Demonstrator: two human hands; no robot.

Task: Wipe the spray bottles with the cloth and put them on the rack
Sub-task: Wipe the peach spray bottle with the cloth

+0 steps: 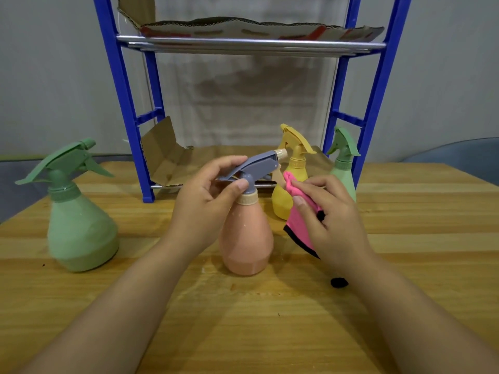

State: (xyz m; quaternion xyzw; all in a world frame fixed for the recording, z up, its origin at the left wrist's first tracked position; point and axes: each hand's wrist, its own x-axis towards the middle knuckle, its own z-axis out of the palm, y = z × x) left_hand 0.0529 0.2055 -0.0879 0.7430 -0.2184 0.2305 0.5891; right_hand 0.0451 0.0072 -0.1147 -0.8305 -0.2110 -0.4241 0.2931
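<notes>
A pink spray bottle (247,238) with a grey trigger head stands upright on the wooden table (243,319) in the middle. My left hand (208,195) grips its grey head and neck. My right hand (332,217) holds a pink cloth (299,211) with a black edge just right of the bottle's neck. A green spray bottle (78,225) stands on the table at the left. A yellow spray bottle (290,182) and a second green one (344,168) stand on the lower shelf of the blue rack (127,103).
Cardboard sheets line the rack's upper shelf (256,27) and lower shelf (167,160). A small black object (339,282) lies on the table under my right wrist. Water drops wet the table around the pink bottle. A grey wall is behind.
</notes>
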